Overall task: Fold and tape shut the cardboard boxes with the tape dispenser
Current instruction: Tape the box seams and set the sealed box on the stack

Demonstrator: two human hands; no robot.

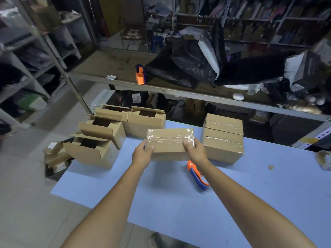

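A taped cardboard box (168, 140) hangs above the blue table (179, 203), clear tape shining across its top. My left hand (142, 154) grips its left end and my right hand (194, 151) grips its right end. The orange and blue tape dispenser (197, 176) lies on the table under my right forearm. Two taped boxes (223, 138) are stacked just right of the held box. Several open boxes (102, 136) with raised flaps stand at the table's left end.
A second orange and blue dispenser (140, 74) stands on the wooden shelf (107, 63) behind, beside black plastic bags (179, 65). A used tape core (324, 159) lies at the table's right edge. More cardboard (55, 158) sits on the floor, left.
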